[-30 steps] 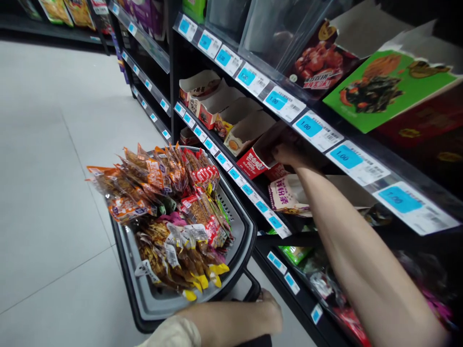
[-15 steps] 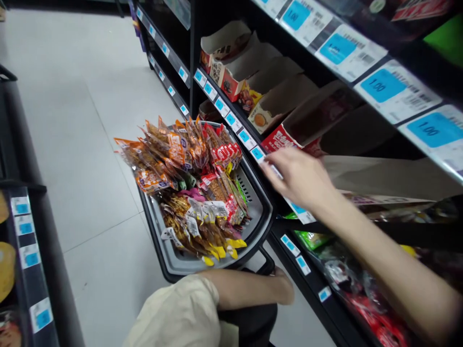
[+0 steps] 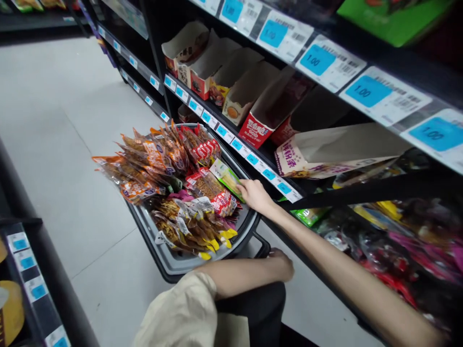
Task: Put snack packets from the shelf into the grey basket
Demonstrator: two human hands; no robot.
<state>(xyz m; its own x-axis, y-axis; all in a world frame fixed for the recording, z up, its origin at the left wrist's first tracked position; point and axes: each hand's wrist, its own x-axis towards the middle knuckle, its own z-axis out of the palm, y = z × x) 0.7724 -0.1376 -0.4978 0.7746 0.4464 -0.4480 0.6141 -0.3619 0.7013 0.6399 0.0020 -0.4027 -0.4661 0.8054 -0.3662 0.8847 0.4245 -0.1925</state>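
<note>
My right hand [image 3: 255,195] is closed on the edge of a green-and-white snack packet [image 3: 227,177] at the right side of a grey shopping basket [image 3: 170,264] with a black rim. Packed upright in the basket are orange-topped snack packets [image 3: 152,156], red ones [image 3: 206,149] and brown ones with yellow ends [image 3: 202,231]. A clear-and-red packet [image 3: 213,190] leans beside the green one. My left arm crosses in front of the basket. The left hand [image 3: 282,264] hangs bent by the black basket handle [image 3: 264,246], its fingers hidden.
To the right, a black shelf holds open-topped cardboard boxes [image 3: 255,130] tilted in a row, with blue price tags [image 3: 253,159] along its edge. Bagged snacks [image 3: 376,241] lie on the shelf below. Another shelf edge [image 3: 27,262] stands at the left, across the grey tiled floor [image 3: 47,96].
My right hand has moved from the shelf edge left and down into the basket, where it now grips the green-and-white packet. The view has shifted right. My left arm stays in front of the basket.
</note>
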